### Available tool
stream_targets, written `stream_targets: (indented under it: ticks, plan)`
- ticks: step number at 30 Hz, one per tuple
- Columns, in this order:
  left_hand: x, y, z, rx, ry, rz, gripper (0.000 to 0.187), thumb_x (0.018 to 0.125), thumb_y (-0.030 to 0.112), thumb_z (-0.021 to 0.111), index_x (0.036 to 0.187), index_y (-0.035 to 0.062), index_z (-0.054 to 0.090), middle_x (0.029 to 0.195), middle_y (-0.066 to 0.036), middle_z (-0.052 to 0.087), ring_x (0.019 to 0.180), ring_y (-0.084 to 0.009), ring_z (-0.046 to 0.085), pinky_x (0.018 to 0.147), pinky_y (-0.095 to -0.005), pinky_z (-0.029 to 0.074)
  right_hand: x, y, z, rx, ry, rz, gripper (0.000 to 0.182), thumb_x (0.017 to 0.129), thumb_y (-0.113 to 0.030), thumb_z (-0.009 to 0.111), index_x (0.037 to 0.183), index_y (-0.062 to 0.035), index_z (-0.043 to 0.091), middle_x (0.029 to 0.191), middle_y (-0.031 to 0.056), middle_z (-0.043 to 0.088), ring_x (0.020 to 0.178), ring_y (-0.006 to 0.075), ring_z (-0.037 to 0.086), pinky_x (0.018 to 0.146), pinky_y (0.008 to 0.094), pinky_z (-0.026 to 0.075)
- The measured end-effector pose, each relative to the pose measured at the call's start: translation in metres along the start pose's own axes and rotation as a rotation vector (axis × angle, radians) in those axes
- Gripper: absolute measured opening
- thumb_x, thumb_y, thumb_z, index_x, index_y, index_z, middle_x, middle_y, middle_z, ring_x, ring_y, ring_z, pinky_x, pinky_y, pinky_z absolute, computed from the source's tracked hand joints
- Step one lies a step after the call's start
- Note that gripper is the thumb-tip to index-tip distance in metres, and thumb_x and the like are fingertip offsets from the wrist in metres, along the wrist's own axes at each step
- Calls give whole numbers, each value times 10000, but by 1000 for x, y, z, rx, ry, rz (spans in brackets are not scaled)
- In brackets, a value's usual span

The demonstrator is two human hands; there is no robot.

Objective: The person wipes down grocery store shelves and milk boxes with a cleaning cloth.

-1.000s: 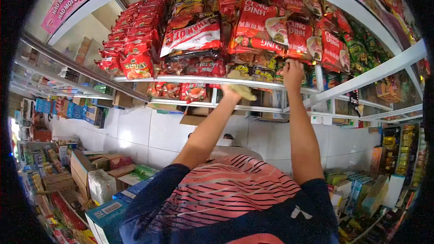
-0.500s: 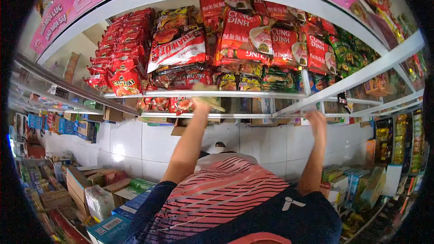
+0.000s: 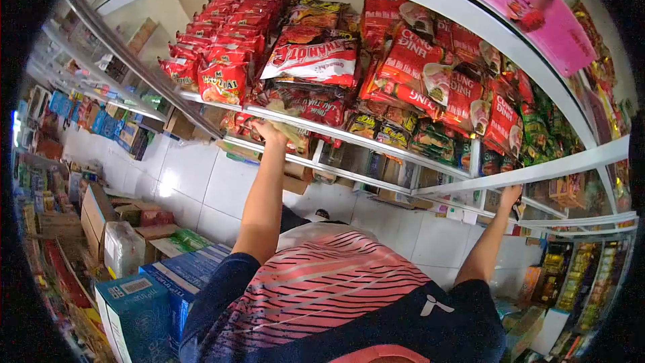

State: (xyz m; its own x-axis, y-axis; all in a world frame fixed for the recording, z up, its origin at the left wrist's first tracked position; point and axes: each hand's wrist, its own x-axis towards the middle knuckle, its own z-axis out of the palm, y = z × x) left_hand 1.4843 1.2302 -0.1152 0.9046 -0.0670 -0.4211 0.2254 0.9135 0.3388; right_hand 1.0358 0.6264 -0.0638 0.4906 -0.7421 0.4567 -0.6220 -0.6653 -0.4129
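Observation:
My left hand (image 3: 269, 131) is closed on a pale yellowish cloth (image 3: 287, 123), which lies against the white front rail (image 3: 349, 136) of the shelf. Just above it are red noodle packets (image 3: 312, 104). My right hand (image 3: 510, 196) is at the right end of the rails, beside a slanting white frame bar (image 3: 537, 169); its fingers are small and partly hidden, so I cannot make out their grip. A stack of red packets (image 3: 222, 84) stands at the left of the shelf, and a red and white pack (image 3: 312, 60) lies in the middle.
Red "Cung Đình" packs (image 3: 410, 60) and green packets (image 3: 537, 128) fill the shelf's right side. Blue cartons (image 3: 138, 306) stand at the lower left on the tiled floor (image 3: 222, 181). A metal post (image 3: 127, 54) slants at the left, and a pink banner (image 3: 547, 20) hangs above.
The view has turned and shifted. My left hand has moved left along the rail with the cloth. My right hand has moved to the right, nearer the frame bars.

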Motion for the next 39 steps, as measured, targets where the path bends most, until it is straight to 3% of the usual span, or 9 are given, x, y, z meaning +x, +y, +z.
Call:
stream_targets:
  ticks: [4, 7, 10, 16, 19, 24, 25, 30, 39]
  plan:
    - [-21, -27, 9, -26, 80, -28, 808, 748, 728, 167, 1195, 113, 440, 1115, -144, 513, 987, -330, 498, 834, -494, 414, -108, -81, -19, 301, 223, 124, 113, 812, -90, 515, 752, 2, 487, 685, 62, 478, 670, 169, 418, 648, 298, 387]
    - [-34, -102, -21, -397, -898, -466, 677, 766, 683, 244, 1083, 147, 510, 984, -102, 567, 870, -300, 540, 704, -461, 463, -182, -139, -6, 386, 177, 39, 74, 768, -20, 531, 702, -9, 500, 708, 83, 518, 661, 176, 467, 631, 292, 406]
    - [-97, -141, 21, 73, -40, -476, 582, 778, 618, 322, 1068, 152, 516, 978, -80, 565, 893, -284, 530, 742, -438, 454, -209, -200, 19, 423, 102, -37, 76, 699, 19, 583, 745, -17, 533, 784, 109, 576, 738, 220, 535, 708, 316, 426]
    - [-28, -80, -14, -78, -641, -497, 436, 813, 478, 333, 949, 115, 531, 926, -87, 556, 842, -251, 537, 751, -430, 454, -110, -313, 44, 270, 157, -367, 227, 737, -107, 591, 948, -37, 546, 1025, 142, 524, 994, 312, 465, 881, 405, 349]
    - [-53, -16, 42, 405, 77, -113, 617, 769, 578, 259, 1057, 94, 510, 1073, -108, 510, 938, -301, 480, 842, -493, 389, -100, -327, 72, 89, 122, -336, 184, 719, -113, 566, 892, -58, 533, 1040, 127, 529, 967, 321, 486, 860, 423, 372]
    - [-59, -23, 50, 288, 38, 72, 607, 777, 629, 231, 908, 112, 519, 873, -67, 513, 787, -258, 493, 693, -476, 426, -101, -321, 75, 124, 157, -363, 159, 676, -92, 501, 830, -67, 532, 973, 92, 553, 892, 287, 512, 758, 400, 406]
    - [-15, -46, 2, 132, -404, -146, 512, 782, 591, 288, 824, 123, 491, 794, -44, 496, 726, -234, 492, 649, -434, 427, -101, -321, 76, 123, 161, -350, 116, 680, -100, 500, 791, -80, 526, 954, 92, 558, 883, 283, 512, 759, 393, 408]
    - [-97, -161, 33, 519, -197, -577, 278, 761, 427, 457, 685, 161, 437, 629, 1, 441, 545, -178, 427, 471, -288, 361, -99, -324, 73, 130, 178, -354, 97, 681, -103, 513, 773, -73, 512, 950, 100, 545, 851, 291, 510, 743, 392, 408]
    - [-174, -131, -6, 816, -446, -391, 750, 795, 676, 261, 1157, 51, 464, 1094, -96, 526, 986, -231, 497, 869, -340, 381, -260, -398, 65, 846, -195, -97, 525, 723, -228, 601, 1165, -35, 394, 1212, 194, 340, 1153, 362, 313, 965, 460, 254]
